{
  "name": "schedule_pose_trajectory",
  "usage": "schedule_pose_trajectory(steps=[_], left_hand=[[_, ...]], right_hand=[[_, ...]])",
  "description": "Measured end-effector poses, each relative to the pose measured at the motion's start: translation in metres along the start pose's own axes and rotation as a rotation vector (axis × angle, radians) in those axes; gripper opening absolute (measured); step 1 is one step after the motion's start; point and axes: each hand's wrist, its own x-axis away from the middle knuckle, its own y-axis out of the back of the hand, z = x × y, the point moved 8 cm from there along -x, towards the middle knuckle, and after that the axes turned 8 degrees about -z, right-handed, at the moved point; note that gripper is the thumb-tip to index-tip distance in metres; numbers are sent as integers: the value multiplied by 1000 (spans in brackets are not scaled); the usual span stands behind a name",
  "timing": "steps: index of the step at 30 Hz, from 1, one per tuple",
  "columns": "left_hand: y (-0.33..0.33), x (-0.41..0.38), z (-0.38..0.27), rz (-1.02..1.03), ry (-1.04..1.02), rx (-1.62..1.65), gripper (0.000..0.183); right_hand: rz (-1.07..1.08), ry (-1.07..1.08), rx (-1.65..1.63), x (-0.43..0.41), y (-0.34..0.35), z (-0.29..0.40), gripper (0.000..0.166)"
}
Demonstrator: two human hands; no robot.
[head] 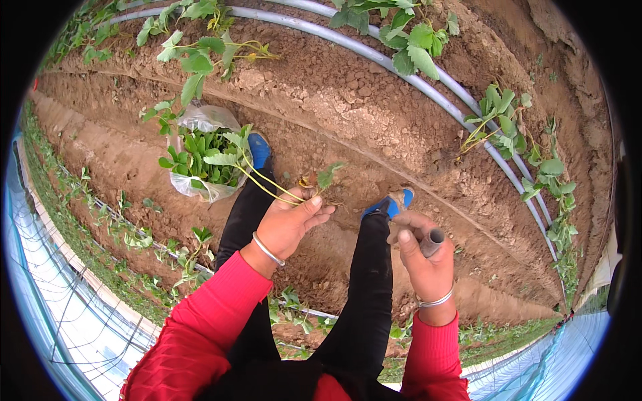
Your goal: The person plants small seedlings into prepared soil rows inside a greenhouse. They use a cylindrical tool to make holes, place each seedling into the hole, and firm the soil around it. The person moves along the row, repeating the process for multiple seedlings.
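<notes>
My left hand [288,218] holds a strawberry seedling [268,183] by the base of its long pale stems. Its green leaves point up and left, and a small leaf and some reddish-brown bits show past my fingers. My right hand [426,250] is closed around a grey cylindrical handle [433,241], its round end facing me; the rest of the tool is hidden or hard to make out. Left of my legs, a clear plastic bag [213,191] full of green strawberry seedlings [208,153] lies open on the soil.
Two grey irrigation pipes [351,42] curve along the raised soil bed [346,95], with strawberry plants [416,42] beside them. My blue shoes [259,149] stand in the furrow. Behind me are more planted rows [135,233] and plastic greenhouse sheeting [75,321].
</notes>
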Motion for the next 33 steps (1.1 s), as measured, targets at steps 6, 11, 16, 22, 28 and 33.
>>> schedule_pose_trajectory(steps=[6,11,16,22,28,33], left_hand=[[19,-3,-13,-45,-68,16,11],[34,-6,-14,-68,-94,9,11],[34,-9,-22,-51,-120,30,12],[30,-14,-24,-59,-84,18,12],[2,-17,-49,-36,-182,15,13],[-50,-45,-94,103,-299,60,11]], right_hand=[[-100,435,265,-44,-10,84,26],[-62,574,284,-80,-27,97,26],[-9,572,420,-114,-44,95,18],[-24,625,569,-171,-55,65,11],[-12,607,611,-167,-41,71,8],[9,653,450,-154,-11,64,14]])
